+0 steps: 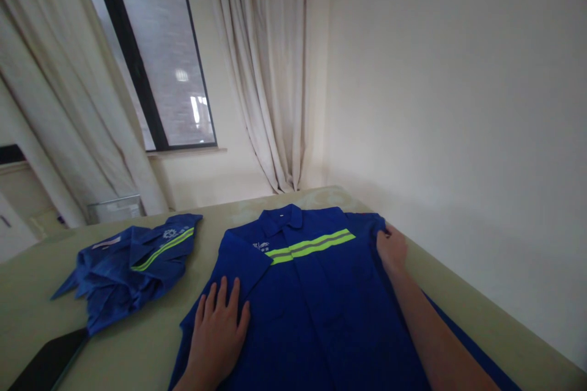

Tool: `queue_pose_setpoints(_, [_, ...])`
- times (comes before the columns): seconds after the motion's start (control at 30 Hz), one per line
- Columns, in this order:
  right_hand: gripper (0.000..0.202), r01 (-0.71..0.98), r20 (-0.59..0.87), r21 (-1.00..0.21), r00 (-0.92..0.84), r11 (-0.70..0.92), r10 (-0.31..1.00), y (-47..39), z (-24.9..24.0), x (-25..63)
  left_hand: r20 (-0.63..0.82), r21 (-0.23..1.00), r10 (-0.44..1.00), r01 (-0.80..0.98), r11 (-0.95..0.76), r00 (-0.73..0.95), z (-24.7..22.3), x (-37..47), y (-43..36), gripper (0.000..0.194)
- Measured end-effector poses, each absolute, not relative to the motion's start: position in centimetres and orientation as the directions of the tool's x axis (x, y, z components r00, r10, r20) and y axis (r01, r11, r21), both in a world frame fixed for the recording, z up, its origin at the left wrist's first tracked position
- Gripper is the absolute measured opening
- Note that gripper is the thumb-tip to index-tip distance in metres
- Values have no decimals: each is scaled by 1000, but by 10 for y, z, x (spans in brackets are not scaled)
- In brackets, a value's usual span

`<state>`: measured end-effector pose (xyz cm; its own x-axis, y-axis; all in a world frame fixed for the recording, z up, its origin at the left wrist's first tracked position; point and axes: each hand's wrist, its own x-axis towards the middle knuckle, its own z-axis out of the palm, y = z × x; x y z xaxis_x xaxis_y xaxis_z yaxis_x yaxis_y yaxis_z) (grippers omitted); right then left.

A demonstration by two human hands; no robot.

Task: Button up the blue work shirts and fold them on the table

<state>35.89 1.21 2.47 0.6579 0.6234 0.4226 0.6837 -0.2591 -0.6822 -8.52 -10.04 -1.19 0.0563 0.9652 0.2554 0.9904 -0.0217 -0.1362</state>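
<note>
A blue work shirt (316, 299) lies front up before me, its collar at the far end and a yellow-green reflective stripe across the chest. Its left-hand sleeve is folded inward over the front. My left hand (219, 324) rests flat on that side, fingers spread. At the far right shoulder, my right hand (391, 247) has its fingers closed on the shirt's sleeve cloth. The lower end of the shirt runs out of view.
A second blue garment (137, 269) with a reflective stripe lies crumpled on the left of the pale green surface (132, 360). Near it is a dark flat object (48, 357). A white wall (458, 134) borders the right side; curtains (270, 73) and a window stand behind.
</note>
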Motion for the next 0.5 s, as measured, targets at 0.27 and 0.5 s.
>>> queue_pose_setpoints(0.27, [29, 852, 470, -400, -126, 338, 874, -9, 50, 298, 262, -96, 964, 995, -16, 41, -13, -86, -101, 61])
queue_pose_setpoints(0.5, [71, 964, 265, -225, -82, 145, 961, -17, 26, 288, 265, -110, 963, 994, -26, 55, -15, -85, -100, 61])
